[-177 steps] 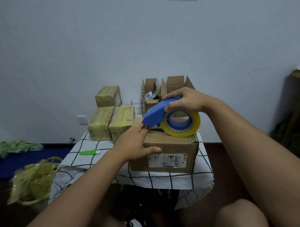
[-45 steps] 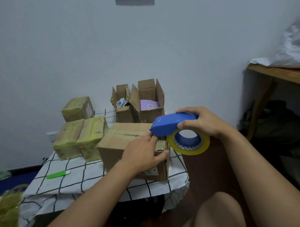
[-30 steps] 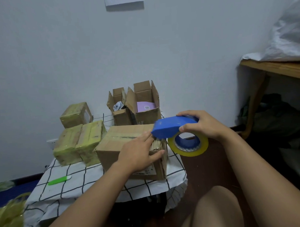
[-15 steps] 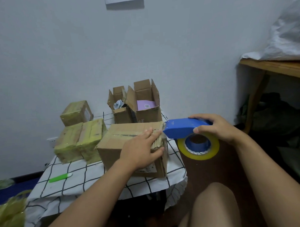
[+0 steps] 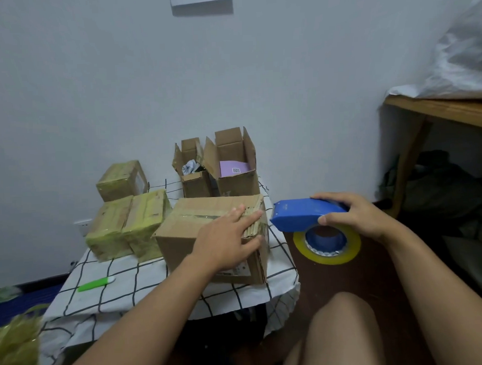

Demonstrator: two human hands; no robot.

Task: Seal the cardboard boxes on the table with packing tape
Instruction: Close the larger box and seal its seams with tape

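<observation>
While it sits on the checkered desk, the brown cardboard box is seen closed, with a tape strip along its top seam and a shredded right edge. That edge is pressed flat by the left hand, fingers straight. Just off the box's right side, the blue tape dispenser is gripped by the right hand.

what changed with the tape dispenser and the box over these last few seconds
The right hand has drawn the blue tape dispenser off the big cardboard box, rightward past its edge, keeping its grip. The box was turned earlier, so its label now faces lower right. The left hand still presses flat on the box's taped right end. The two open boxes and wrapped parcels stayed put.
</observation>
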